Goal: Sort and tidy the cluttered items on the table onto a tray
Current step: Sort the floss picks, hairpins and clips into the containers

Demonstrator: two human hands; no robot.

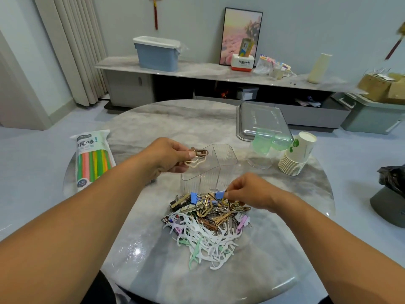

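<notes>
Left hand [173, 155] pinched gold clips [196, 157] at the clear divided container's [210, 170] 9 o'clock rim. Right hand [249, 191] pinched a blue binder clip [219, 195] atop the pile [206, 218], at the container's 6 o'clock. Tray [247, 132] lay at 1 o'clock, well apart.

left hand [169, 155] holds clips [197, 156] | right hand [249, 191] pinches blue clip [219, 195]

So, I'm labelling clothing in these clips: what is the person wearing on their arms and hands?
Nothing that shows. Both forearms are bare right to the frame's edge, with no sleeve in view. The left hand and right hand are bare too: no gloves, watch, bracelet or ring visible.
</notes>
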